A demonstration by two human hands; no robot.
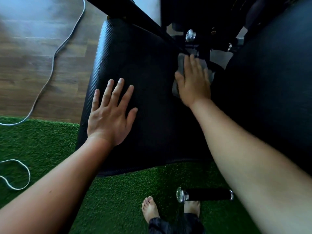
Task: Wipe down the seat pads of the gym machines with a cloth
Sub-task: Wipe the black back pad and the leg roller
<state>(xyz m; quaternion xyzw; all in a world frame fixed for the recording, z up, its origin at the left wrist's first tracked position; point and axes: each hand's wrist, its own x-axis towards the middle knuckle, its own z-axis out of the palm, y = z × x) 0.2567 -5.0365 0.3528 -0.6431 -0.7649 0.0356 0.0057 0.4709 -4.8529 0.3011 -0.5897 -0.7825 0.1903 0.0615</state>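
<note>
A black textured seat pad (145,68) fills the middle of the head view. My left hand (109,114) lies flat on its near left part, fingers spread, holding nothing. My right hand (194,81) presses a grey cloth (181,62) against the pad's far right edge, close to the machine's frame. The cloth shows around my fingers and beside my thumb; most of it is under my palm.
A second black pad (270,73) stands at the right. A black frame bar (135,12) crosses above the seat, with a chrome knob (190,35). A black handle (206,194) with a chrome end sticks out below. A white cable (57,48) runs over the wood floor and green turf (42,146).
</note>
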